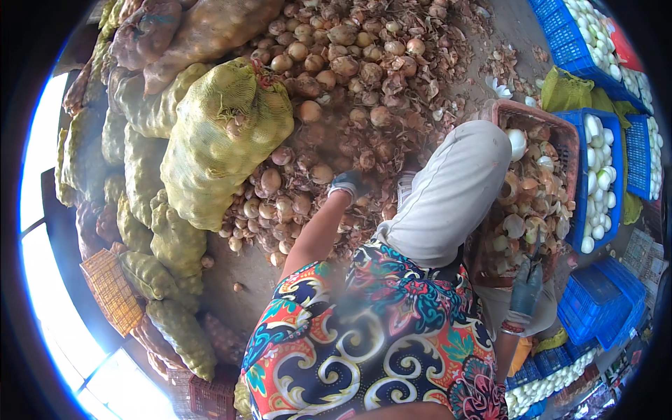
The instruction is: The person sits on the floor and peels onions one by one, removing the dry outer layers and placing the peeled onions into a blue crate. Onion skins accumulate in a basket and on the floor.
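Note:
My left hand (pixel 346 185), in a grey-coated glove, reaches down into a heap of unpeeled onions (pixel 344 67) and loose brown skins. Its fingers are blurred, and I cannot tell whether they grip an onion. In my right hand (pixel 526 289), also gloved, is a small knife (pixel 536 245) with its blade pointing away from me. That hand is over the near end of a reddish plastic crate (pixel 535 111), which holds onion skins and scraps (pixel 520 191). A large peeled white onion (pixel 517 144) lies near the crate's far end, beside my knee.
A full yellow mesh sack (pixel 226 142) stands left of the heap, with more stacked sacks (pixel 142 173) behind it. Blue crates of peeled onions (pixel 584 184) line the right side. Other blue crates (pixel 598 302) are at lower right, and an orange crate (pixel 111 291) is at left.

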A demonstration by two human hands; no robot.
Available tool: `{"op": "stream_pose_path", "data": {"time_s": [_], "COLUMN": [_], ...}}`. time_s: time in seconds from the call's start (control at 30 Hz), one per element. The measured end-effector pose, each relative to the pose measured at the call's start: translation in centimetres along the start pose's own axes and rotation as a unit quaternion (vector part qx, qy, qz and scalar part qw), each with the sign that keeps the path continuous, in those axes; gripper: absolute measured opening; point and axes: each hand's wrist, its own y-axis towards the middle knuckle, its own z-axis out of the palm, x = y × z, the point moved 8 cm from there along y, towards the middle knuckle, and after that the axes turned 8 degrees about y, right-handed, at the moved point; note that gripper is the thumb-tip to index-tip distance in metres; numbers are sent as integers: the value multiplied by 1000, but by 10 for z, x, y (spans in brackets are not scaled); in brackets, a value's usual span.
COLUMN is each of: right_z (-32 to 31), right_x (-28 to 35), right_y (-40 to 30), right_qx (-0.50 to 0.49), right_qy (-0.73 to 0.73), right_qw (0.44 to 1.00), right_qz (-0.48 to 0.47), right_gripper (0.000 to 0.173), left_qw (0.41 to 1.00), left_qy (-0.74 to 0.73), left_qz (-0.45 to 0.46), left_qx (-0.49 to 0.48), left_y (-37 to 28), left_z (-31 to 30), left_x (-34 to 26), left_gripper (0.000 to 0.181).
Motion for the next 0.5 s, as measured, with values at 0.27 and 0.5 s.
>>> {"op": "stream_pose_path", "data": {"time_s": [0.27, 0.5], "right_z": [-14, -4], "right_x": [3, 41], "right_y": [-20, -25], "right_qx": [-31, -25], "right_qy": [102, 311], "right_qw": [992, 944], "right_qz": [71, 110], "right_gripper": [20, 25], "left_qw": [989, 724], "left_qy": [-124, -626], "left_qz": [81, 289], "left_qx": [-13, 28], "left_y": [-7, -112], "left_z": [6, -165], "left_x": [3, -57], "left_gripper": [76, 82]}}
